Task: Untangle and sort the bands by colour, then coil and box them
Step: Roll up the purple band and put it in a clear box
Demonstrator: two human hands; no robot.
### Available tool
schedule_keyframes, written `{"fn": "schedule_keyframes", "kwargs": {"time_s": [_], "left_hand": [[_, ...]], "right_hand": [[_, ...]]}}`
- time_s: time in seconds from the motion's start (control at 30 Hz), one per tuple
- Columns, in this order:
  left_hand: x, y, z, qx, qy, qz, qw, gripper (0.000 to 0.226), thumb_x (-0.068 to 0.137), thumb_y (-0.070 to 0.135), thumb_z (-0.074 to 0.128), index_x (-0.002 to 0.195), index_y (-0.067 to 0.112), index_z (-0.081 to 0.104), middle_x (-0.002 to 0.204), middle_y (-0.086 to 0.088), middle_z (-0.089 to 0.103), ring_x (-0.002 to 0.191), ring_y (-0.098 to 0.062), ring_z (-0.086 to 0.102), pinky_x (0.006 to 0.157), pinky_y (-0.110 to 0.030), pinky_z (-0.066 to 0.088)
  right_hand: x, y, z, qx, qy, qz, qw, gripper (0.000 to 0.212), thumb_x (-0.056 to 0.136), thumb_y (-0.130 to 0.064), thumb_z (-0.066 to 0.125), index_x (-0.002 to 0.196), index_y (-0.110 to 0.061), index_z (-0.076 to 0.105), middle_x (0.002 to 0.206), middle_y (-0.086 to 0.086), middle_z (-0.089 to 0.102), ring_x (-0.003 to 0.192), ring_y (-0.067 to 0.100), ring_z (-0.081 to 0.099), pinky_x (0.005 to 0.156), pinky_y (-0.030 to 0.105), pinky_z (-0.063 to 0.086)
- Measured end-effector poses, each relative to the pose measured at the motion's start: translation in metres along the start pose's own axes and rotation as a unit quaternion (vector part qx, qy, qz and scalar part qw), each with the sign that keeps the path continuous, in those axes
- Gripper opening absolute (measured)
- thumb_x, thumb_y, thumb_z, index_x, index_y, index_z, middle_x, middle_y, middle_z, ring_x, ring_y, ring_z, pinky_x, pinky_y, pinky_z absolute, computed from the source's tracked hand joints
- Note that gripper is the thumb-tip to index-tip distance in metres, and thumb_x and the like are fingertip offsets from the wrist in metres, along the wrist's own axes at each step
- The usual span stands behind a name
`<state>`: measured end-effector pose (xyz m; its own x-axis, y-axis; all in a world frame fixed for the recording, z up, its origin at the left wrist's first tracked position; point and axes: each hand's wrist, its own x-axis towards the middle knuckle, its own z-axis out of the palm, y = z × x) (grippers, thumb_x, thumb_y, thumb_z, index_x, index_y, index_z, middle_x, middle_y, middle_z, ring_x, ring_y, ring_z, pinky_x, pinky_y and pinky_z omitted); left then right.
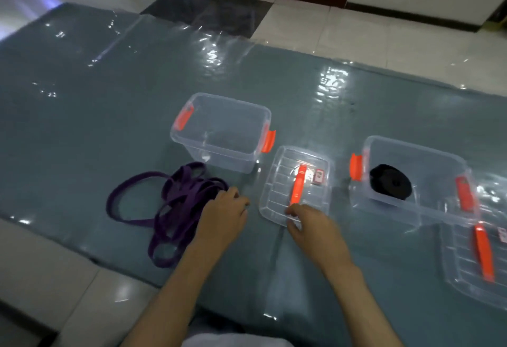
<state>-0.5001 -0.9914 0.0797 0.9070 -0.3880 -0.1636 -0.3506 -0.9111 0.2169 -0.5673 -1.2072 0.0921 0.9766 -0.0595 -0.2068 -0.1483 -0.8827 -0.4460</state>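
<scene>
A loose tangle of purple bands (167,209) lies on the grey-green mat left of centre. My left hand (223,215) rests at the tangle's right edge, fingers loosely curled; whether it grips a band I cannot tell. Behind the tangle stands a clear box (219,151) with orange latches, nothing in it. A second clear box (411,204) at the right holds a coiled black band (391,182). Between the boxes lies a clear lid (277,195) with an orange handle. My right hand (307,221) touches that lid's near edge with bent fingers.
Another clear lid (466,264) with an orange handle lies at the right, near the mat's front edge. The mat (109,99) is covered in glossy plastic film and stretches far back and left. Tiled floor surrounds it.
</scene>
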Motion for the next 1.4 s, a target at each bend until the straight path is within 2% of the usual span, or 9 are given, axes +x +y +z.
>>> {"fn": "schedule_keyframes", "kwargs": {"time_s": [0.23,0.47,0.57,0.73,0.87,0.97,1.17,1.3,1.4], "left_hand": [[0.014,-0.128,-0.007,0.004,-0.036,0.006,0.999,0.037,0.108,0.036,0.049,0.143,0.025,0.054,0.138,0.000,0.054,0.121,-0.023,0.053,0.096,-0.039,0.050],[0.010,-0.191,0.026,-0.056,-0.123,-0.096,0.986,0.079,0.089,0.058,0.073,0.151,0.028,0.034,0.145,-0.005,0.044,0.130,-0.032,0.050,0.097,-0.050,0.052],[0.007,-0.201,0.041,-0.036,-0.083,-0.066,0.994,0.072,0.095,0.052,0.068,0.153,0.025,0.035,0.141,-0.005,0.047,0.122,-0.028,0.053,0.084,-0.040,0.055],[0.007,-0.208,0.040,-0.076,-0.034,-0.038,0.996,0.063,0.098,0.038,0.062,0.154,0.018,0.044,0.131,-0.007,0.059,0.114,-0.027,0.059,0.085,-0.040,0.055],[0.017,-0.224,0.022,-0.169,0.023,-0.015,0.985,0.021,0.095,0.022,0.061,0.116,0.021,0.065,0.086,0.006,0.068,0.080,-0.017,0.066,0.069,-0.031,0.049],[0.031,-0.233,0.010,-0.323,0.016,-0.024,0.946,0.018,0.095,0.011,0.061,0.096,0.029,0.064,0.065,0.009,0.060,0.060,-0.007,0.056,0.058,-0.018,0.042],[0.041,-0.243,0.015,-0.434,-0.088,-0.051,0.895,0.016,0.100,0.019,0.063,0.112,0.029,0.065,0.089,0.011,0.070,0.078,0.004,0.062,0.070,-0.012,0.044],[0.032,-0.240,0.025,-0.557,-0.095,-0.074,0.822,0.027,0.100,0.007,0.065,0.119,0.026,0.066,0.100,0.000,0.078,0.091,-0.009,0.070,0.074,-0.011,0.051],[0.029,-0.241,0.020,-0.648,-0.087,-0.106,0.749,0.030,0.101,0.001,0.062,0.121,0.022,0.068,0.103,0.001,0.079,0.087,-0.013,0.074,0.070,-0.026,0.061]], "right_hand": [[0.038,-0.103,0.065,0.003,-0.041,0.045,0.998,0.023,0.098,-0.023,0.060,0.119,-0.019,0.070,0.122,0.004,0.074,0.112,0.029,0.068,0.089,0.038,0.053],[0.051,-0.157,0.109,0.058,-0.075,0.082,0.992,0.025,0.098,-0.023,0.065,0.122,-0.019,0.071,0.119,0.005,0.075,0.108,0.027,0.070,0.093,0.039,0.055],[0.053,-0.167,0.121,0.049,-0.072,0.094,0.992,0.024,0.099,-0.026,0.065,0.122,-0.024,0.070,0.117,0.001,0.075,0.104,0.023,0.071,0.089,0.035,0.057],[0.061,-0.173,0.129,0.065,-0.054,0.099,0.992,0.024,0.099,-0.027,0.064,0.122,-0.024,0.070,0.110,0.000,0.075,0.095,0.020,0.070,0.086,0.039,0.060],[0.071,-0.177,0.130,0.084,-0.010,0.094,0.992,0.033,0.099,-0.026,0.064,0.132,-0.027,0.064,0.118,-0.003,0.074,0.098,0.015,0.069,0.085,0.030,0.058],[0.082,-0.182,0.127,0.105,0.022,0.072,0.992,0.043,0.097,-0.024,0.067,0.139,-0.030,0.056,0.128,-0.002,0.068,0.111,0.018,0.067,0.093,0.033,0.056],[0.109,-0.193,0.137,0.023,-0.061,-0.023,0.998,0.079,0.090,-0.008,0.071,0.158,-0.034,0.041,0.157,0.001,0.041,0.141,0.028,0.043,0.117,0.044,0.042],[0.116,-0.199,0.158,-0.023,-0.038,-0.043,0.998,0.053,0.088,-0.020,0.076,0.138,-0.029,0.061,0.144,-0.001,0.053,0.134,0.026,0.050,0.112,0.040,0.044],[0.122,-0.208,0.161,0.156,0.063,0.040,0.985,0.031,0.084,-0.007,0.079,0.112,-0.017,0.072,0.117,0.001,0.060,0.104,0.021,0.064,0.099,0.037,0.053]]}}
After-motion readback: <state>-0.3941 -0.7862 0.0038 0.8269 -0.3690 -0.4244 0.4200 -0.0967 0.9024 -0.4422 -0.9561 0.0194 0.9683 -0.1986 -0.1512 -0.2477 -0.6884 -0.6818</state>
